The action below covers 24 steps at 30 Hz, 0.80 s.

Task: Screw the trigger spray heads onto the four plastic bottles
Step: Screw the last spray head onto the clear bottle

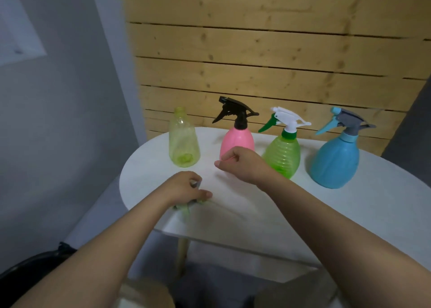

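Four plastic bottles stand in a row along the back of the white desk (268, 214), in front of a wall of pale wooden slats (268, 51). The yellow-green bottle (183, 142) at the left end is see-through, its neck open and bare — nothing inside it that I can make out. Next to it the pink bottle (236, 141) wears a black spray head (235, 110), the ribbed green bottle (283, 155) a white-and-green one (288, 120), and the blue bottle (335, 161) at the right end a grey-and-blue one (347, 122). All three stand upright with their triggers pointing left; the pink and blue are opaque, so their contents can't be told.

Near the front left edge of the desk, the left hand (186, 187) is closed around a pale green spray head (184, 206), most of it hidden under the fingers. The right hand (240, 163) hovers just in front of the pink bottle, fingers curled in with thumb and forefinger pinched together — whether it holds anything is too fine to tell.
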{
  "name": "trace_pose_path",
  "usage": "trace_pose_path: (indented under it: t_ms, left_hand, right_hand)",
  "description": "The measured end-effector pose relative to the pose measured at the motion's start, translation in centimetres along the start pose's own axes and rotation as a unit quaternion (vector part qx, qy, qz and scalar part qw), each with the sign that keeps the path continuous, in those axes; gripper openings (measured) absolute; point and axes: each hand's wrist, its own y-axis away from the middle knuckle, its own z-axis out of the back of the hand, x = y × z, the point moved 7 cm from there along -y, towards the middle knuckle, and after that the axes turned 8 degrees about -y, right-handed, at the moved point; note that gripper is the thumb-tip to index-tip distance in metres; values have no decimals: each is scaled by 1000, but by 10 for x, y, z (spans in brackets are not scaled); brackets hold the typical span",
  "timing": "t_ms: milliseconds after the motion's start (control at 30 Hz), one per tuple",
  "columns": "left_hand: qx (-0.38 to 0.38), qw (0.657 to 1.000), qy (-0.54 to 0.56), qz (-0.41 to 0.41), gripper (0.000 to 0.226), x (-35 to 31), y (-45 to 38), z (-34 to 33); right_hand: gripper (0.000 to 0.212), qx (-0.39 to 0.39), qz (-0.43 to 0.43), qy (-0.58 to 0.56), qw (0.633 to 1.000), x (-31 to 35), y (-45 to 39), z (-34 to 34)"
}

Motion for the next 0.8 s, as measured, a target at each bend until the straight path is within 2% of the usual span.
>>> trace_pose_path:
  t_ms: [100,200,333,467,600,667,800]
  left_hand:
    - [-50,997,58,8,60,10,-2,11]
    - [-115,987,116,5,56,30,0,32]
    - [-171,976,132,7,66,58,6,56]
    - [-194,967,165,19,65,82,9,68]
    - [-207,962,177,20,64,92,10,72]
    - [-206,961,183,17,63,97,11,72]
    - [-195,964,179,13,64,103,13,71]
  right_hand:
    - [36,4,-10,-4,1000,-6,-11,-7]
    - [47,-17,-15,-27,999,-6,-23,-13]
    - [64,-22,2,-52,998,6,-43,-32]
    - [87,-34,27,-80,996,24,-68,-62]
    - [100,-79,22,-108,991,34,-92,-77]
    - [98,-91,12,-106,990,33,-102,-82]
    - [81,-107,32,-110,988,34,-103,-82]
